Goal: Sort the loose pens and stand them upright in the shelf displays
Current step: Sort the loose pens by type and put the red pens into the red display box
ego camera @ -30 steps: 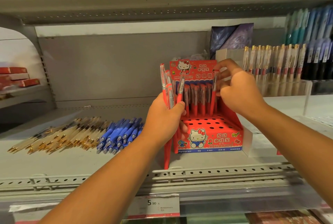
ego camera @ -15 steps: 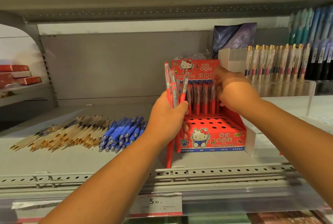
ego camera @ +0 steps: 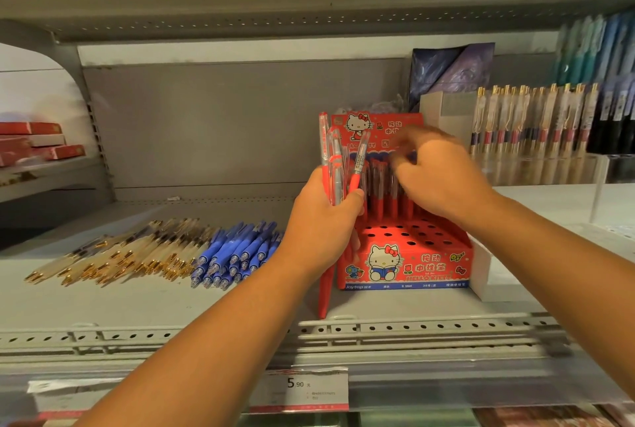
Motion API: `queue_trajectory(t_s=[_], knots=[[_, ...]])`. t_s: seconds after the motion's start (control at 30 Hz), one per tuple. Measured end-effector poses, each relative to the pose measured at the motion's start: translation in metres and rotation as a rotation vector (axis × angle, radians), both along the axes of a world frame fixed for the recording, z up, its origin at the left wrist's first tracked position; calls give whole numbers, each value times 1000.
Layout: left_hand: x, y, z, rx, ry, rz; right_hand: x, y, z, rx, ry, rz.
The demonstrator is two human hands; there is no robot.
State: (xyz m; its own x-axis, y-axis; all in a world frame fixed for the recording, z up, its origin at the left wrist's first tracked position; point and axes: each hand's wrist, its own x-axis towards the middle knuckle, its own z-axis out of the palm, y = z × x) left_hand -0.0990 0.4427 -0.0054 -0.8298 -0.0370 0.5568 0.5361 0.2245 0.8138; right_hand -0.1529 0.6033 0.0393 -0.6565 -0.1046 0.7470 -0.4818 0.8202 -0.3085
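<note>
Grey metal shop shelving, perforated front rail

The display box reads "HELLO KITTY" and "Joytop"; price tag "5.90".

Left hand and right hand, both bare; left forearm and right forearm unclothed along their whole visible length. Right fingers appear blurred.

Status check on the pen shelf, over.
Left hand grips red pens. Right hand blurred over red display box, grip unclear. Blue pens loose on shelf, beside box.
</note>
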Motion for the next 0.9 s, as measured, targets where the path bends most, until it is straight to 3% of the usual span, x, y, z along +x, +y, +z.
queue_trajectory(t_s=[0.1, 0.17, 0.43, 0.63, 0.73, 0.9], knots=[[1, 0, 0, -4, -2, -12, 8, -14, 11, -479, -333, 328], [1, 0, 0, -13, -6, -29, 13, -19, 13, -539, -398, 412], [2, 0, 0, -6, -8, -49, 22, -21, 17, -782, -405, 596], [1, 1, -1, 84, -53, -64, 16, 0, 27, -894, -246, 626], [1, 0, 0, 91, -61, -53, 9, 14, 29, -809, -145, 546], [1, 0, -2, 52, -59, -47, -5, 34, 17, -220, 158, 104]])
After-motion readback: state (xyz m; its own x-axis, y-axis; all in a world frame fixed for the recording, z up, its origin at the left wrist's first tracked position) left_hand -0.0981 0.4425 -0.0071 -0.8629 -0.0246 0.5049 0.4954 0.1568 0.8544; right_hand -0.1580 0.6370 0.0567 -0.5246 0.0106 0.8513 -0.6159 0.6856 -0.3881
